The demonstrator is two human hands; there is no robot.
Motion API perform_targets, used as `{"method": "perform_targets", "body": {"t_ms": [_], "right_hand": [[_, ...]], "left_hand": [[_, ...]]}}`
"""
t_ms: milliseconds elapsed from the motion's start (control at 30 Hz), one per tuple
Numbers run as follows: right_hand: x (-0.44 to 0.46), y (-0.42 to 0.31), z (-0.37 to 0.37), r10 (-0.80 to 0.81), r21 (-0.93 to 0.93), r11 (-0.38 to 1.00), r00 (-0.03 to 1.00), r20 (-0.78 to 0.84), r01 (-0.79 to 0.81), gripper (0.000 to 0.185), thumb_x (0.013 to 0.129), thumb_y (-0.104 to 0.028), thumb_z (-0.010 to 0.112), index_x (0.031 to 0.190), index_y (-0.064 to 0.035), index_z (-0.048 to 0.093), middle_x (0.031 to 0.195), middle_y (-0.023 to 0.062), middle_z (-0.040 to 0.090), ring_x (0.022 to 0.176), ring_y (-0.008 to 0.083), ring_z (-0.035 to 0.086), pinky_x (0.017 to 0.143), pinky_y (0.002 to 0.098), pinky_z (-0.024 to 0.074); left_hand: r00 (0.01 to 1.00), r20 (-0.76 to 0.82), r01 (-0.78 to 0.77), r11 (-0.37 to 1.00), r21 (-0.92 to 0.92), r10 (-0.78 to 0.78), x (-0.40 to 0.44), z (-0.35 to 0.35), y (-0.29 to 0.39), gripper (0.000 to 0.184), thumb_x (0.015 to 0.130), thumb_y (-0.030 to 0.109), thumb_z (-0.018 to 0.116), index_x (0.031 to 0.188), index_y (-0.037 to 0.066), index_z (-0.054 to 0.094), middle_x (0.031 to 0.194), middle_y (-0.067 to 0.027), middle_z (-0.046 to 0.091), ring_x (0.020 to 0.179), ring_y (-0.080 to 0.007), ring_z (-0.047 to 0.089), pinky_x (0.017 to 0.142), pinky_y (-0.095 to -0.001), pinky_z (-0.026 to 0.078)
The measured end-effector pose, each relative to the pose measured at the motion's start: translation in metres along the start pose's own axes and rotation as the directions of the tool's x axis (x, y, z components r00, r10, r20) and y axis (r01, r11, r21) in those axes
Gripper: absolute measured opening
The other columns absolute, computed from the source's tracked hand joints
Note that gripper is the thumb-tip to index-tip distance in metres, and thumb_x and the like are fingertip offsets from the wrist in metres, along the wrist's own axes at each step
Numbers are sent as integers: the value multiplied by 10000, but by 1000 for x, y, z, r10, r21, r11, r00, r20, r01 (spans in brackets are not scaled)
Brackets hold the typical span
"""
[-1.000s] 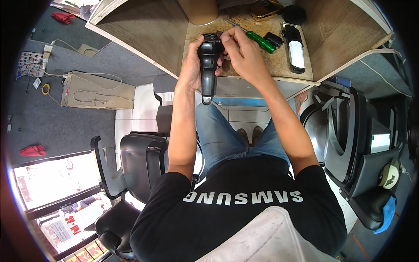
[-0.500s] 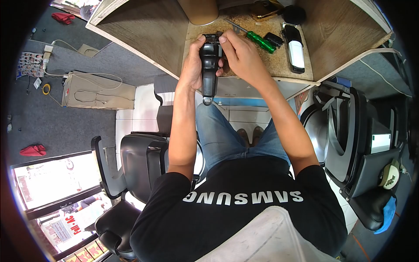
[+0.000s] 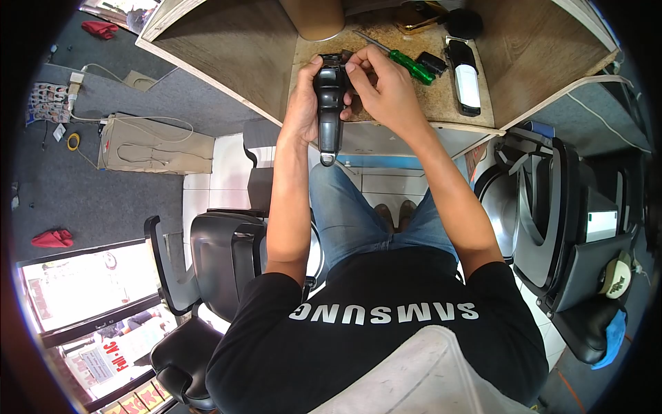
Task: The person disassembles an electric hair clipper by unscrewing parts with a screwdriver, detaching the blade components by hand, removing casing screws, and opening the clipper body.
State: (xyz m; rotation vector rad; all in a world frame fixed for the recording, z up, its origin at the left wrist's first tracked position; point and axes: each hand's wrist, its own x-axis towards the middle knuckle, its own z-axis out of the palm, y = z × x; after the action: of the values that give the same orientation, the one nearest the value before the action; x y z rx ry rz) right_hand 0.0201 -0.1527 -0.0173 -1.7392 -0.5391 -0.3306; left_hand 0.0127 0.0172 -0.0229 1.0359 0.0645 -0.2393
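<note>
My left hand point(image 3: 302, 103) is wrapped around a black hair clipper point(image 3: 329, 110), its blade end pointing away from me and its base toward my lap. At the clipper's top right edge my right hand point(image 3: 386, 86) has thumb and forefinger closed together; whatever is between them is too small to make out. Beyond and right of that hand, a green-handled screwdriver point(image 3: 412, 67) lies on the wooden shelf point(image 3: 434, 107). Beside its handle sits a small black part point(image 3: 432, 63). A second clipper, black and white point(image 3: 467, 83), rests at the shelf's right.
A brown cylindrical container point(image 3: 314, 17) stands at the shelf's back left. A round black object point(image 3: 465, 23) is at the back right. Wooden side walls point(image 3: 227, 48) flank the shelf. Black chairs point(image 3: 227, 255) stand on both sides of me, and a cardboard box point(image 3: 157, 143) lies at left.
The clipper has shifted and tilted slightly in my left hand. My right fingers have moved a little around its top right edge and are more bent than half a second ago.
</note>
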Motion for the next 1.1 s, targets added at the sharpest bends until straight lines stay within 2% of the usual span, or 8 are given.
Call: {"method": "perform_targets", "body": {"t_ms": [267,367,567,767,867,967,1067,1100], "right_hand": [[2,5,2,-61,-40,997,998,7,61,156,1026,-136,599,999,18,593,839,196,701,734,370,705,668,447,540],[1,-10,-1,123,71,989,991,50,-127,147,1026,-130,595,1018,16,587,843,199,699,746,373,708,684,454,543],[1,7,4,-47,32,998,999,-2,47,158,1051,-160,585,1042,-2,583,831,167,662,751,323,665,687,402,508],[2,5,2,-7,53,999,998,68,4,223,1073,-208,570,1000,3,577,854,208,649,755,413,622,684,448,495],[3,5,2,-8,-81,997,1000,-8,7,237,1070,-216,580,994,8,598,842,198,652,743,380,632,684,446,497],[2,4,0,-54,-110,994,943,-328,19,217,1039,-193,610,935,-3,604,818,190,661,751,368,676,701,477,514],[9,12,-24,-295,-374,914,886,-358,153,179,991,-187,666,931,-22,631,849,137,667,795,344,666,729,455,511],[11,22,-38,-346,-561,811,909,-230,166,141,939,-166,705,946,-29,673,918,111,665,885,323,655,773,448,497]], "left_hand": [[1000,4,-15,1000,2,15,0,-1,-2,513,1048,516,498,1140,29,631,848,-95,651,655,-175,634,475,-335,512],[1000,4,-4,1000,-17,4,-1,2,1,511,1045,516,503,1129,29,632,846,-96,652,654,-175,634,476,-335,512],[1000,-10,-5,1000,27,5,-2,5,1,509,1054,514,495,1145,28,614,844,-99,650,653,-181,635,486,-341,515],[1000,-15,-10,999,41,11,-3,5,0,497,1060,508,483,1155,33,591,853,-104,640,657,-187,634,488,-346,515],[1000,7,-16,998,53,15,-1,1,-3,491,1058,496,481,1207,38,577,884,-102,631,666,-186,622,484,-342,503],[996,74,-43,997,-61,48,0,0,-1,495,1055,485,478,1266,45,562,945,-100,624,678,-184,606,478,-335,487],[993,110,-29,995,-91,39,0,-3,1,510,1053,464,461,1310,29,531,1029,-106,592,710,-168,565,473,-287,488],[994,104,-26,995,-93,35,0,-3,1,508,1052,463,464,1307,29,533,1024,-107,592,708,-169,563,471,-285,486]]}}
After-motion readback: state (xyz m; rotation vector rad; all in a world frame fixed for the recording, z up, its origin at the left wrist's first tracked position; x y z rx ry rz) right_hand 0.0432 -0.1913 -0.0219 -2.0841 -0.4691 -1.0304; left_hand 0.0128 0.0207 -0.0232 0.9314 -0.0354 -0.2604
